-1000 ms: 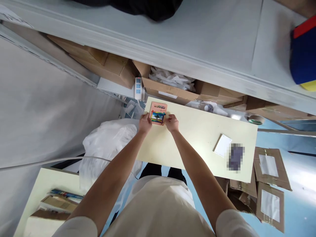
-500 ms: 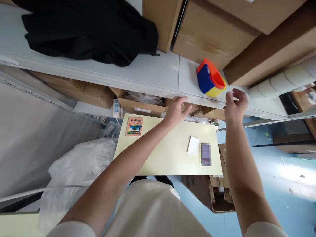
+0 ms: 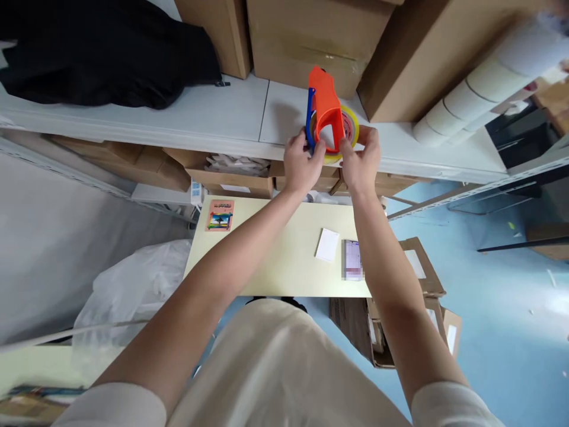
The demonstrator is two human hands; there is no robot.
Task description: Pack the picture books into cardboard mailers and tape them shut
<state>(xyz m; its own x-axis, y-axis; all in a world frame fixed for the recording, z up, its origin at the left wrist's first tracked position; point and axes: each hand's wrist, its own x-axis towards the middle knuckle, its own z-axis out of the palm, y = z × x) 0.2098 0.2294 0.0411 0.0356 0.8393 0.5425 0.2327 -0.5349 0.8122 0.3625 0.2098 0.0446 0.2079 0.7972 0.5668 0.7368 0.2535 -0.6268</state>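
Observation:
Both hands grip an orange and blue tape dispenser [image 3: 326, 98] with a yellow-edged tape roll in it, at the front edge of the white shelf [image 3: 231, 121]. My left hand [image 3: 302, 163] is closed on its lower left side, by the blue part. On the opposite side, the fingers of my right hand [image 3: 362, 160] close round the tape roll [image 3: 351, 126] and the dispenser's lower edge. The dispenser is tilted, with its orange handle pointing away from me. Parts of its lower edge are hidden by my fingers.
Cardboard boxes [image 3: 306, 44], a black cloth [image 3: 111, 53] and white rolls [image 3: 466, 101] stand or lie on the shelf. Below, a pale yellow table [image 3: 275, 261] bears a booklet [image 3: 220, 215], a white card [image 3: 327, 245] and a blurred phone-like item [image 3: 352, 261]. Clear plastic [image 3: 133, 284] is at left.
My hands, empty and apart before, have come together on the tape dispenser. It has been turned, so its orange side now faces me. The view has shifted to the right.

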